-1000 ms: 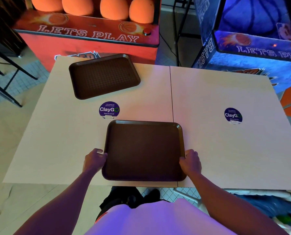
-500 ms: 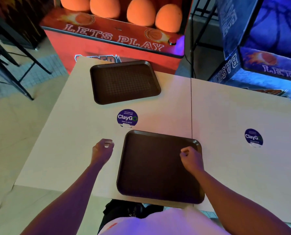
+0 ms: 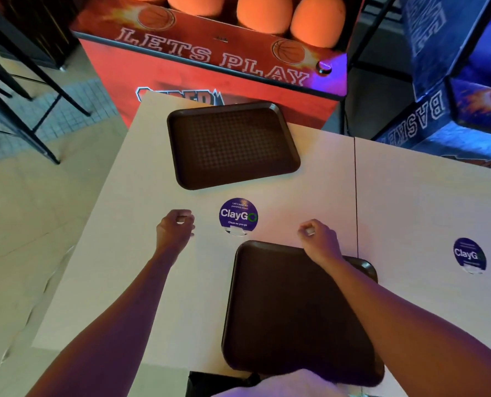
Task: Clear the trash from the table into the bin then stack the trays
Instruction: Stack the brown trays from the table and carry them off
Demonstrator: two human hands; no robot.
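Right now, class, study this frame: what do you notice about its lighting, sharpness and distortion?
Head view: orange-red glow from the arcade cabinet, violet-blue tint on the table; far tray shows sharp grid, near tray flat dark; wide-angle lens splays edges outward.

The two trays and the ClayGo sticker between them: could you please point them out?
far tray (image 3: 232,144): head view, middle of floor.
near tray (image 3: 290,310): head view, bare floor.
ClayGo sticker (image 3: 238,216): head view, centre.

Two dark brown trays (image 3: 232,144), grid-textured; beige table (image 3: 410,202); purple stickers (image 3: 238,216).
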